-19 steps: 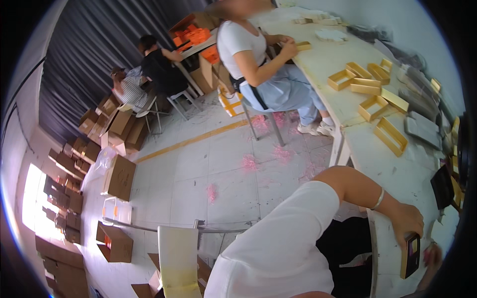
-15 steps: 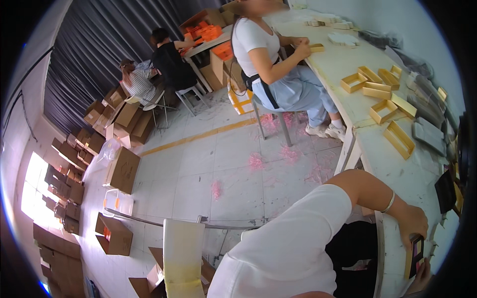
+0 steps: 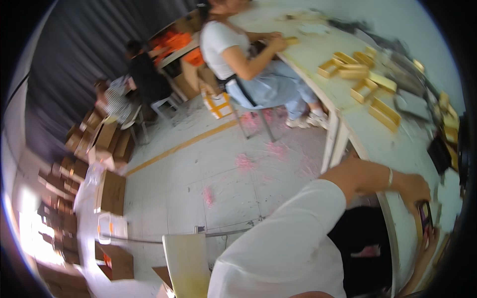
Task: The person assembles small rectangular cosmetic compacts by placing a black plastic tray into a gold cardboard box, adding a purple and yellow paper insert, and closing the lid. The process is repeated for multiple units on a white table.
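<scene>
At the right edge of the view, over the table, my left hand [image 3: 415,190] is closed on the upper end of a small flat box [image 3: 425,214]. The box has a dark face with purple-pink patches and a gold-coloured side. My right hand [image 3: 430,240] grips its lower end, the fingers partly smeared by motion. A bracelet [image 3: 390,177] circles my left wrist. Beyond my hands, several open gold-coloured boxes [image 3: 384,115] lie on the table [image 3: 357,129]. A black item [image 3: 439,155] rests near the wall side.
A seated co-worker [image 3: 228,54] handles a gold-coloured piece farther along the table. Two more people sit by the curtain near orange items [image 3: 174,42]. Pink shreds [image 3: 244,161] litter the floor. Cardboard boxes [image 3: 110,192] line the left, and a pale chair back [image 3: 187,263] stands near me.
My view has turned, so the table, boxes and co-workers appear farther left and mostly higher. Both hands remain on the small flat box, now higher in the picture.
</scene>
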Tool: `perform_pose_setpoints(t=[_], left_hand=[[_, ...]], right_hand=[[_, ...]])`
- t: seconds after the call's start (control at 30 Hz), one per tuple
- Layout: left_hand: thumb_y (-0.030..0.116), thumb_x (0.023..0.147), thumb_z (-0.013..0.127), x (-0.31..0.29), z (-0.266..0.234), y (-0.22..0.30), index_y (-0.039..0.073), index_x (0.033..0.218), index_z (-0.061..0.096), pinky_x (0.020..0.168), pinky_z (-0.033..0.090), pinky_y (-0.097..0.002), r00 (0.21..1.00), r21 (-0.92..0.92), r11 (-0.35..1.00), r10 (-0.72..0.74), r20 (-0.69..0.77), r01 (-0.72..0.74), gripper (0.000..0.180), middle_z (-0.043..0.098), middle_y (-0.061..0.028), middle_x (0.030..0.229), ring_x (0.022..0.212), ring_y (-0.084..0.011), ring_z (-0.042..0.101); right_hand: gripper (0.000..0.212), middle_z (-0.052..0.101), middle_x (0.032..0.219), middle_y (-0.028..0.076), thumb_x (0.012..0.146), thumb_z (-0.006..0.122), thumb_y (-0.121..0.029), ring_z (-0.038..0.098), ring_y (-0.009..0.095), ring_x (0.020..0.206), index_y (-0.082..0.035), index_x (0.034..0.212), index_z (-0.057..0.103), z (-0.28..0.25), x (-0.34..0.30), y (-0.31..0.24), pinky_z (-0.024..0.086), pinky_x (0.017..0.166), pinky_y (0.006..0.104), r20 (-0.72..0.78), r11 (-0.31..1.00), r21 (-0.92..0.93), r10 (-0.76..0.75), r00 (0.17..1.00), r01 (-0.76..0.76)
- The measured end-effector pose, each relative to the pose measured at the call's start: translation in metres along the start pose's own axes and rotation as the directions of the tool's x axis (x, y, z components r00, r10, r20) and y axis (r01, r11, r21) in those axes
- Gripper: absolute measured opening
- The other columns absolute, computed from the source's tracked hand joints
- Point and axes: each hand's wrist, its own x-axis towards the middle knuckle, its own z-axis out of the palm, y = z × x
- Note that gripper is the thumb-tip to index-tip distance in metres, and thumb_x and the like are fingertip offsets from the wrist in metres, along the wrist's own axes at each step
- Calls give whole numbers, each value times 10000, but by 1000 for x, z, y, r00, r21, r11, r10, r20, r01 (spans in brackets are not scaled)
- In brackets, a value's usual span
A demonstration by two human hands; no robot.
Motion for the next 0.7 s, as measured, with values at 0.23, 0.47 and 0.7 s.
perform_pose_setpoints(t=[0.23, 0.47, 0.7], left_hand=[[403, 730, 721, -15, -43, 8, 9, 1104, 586, 782, 487, -421, 994, -134, 991, 15, -107, -30, 560, 635, -164, 979, 891, -348, 607], [321, 701, 763, -4, -59, 21, 25, 1158, 556, 769, 476, -372, 998, -126, 990, -60, -18, 57, 582, 626, -126, 1035, 875, -297, 588], [280, 664, 783, 1, -60, 22, 39, 1170, 550, 732, 458, -347, 996, -193, 978, -68, 63, 79, 607, 616, -115, 1039, 824, -272, 570]], right_hand=[[284, 443, 923, 53, 828, 658, -71, 464, 153, 902, -47, 1111, 669, -22, 48, -70, 398, 792, 258, 50, 868, 491, 58, 997, -75], [271, 531, 1233, 101, 789, 688, -35, 485, 221, 1124, -77, 1057, 700, -26, 49, -69, 403, 928, 319, 66, 761, 624, 176, 982, -178], [281, 480, 1320, 111, 784, 680, -8, 441, 245, 1224, -51, 1062, 667, -30, 31, -85, 363, 1013, 355, 115, 733, 647, 176, 978, -208]])
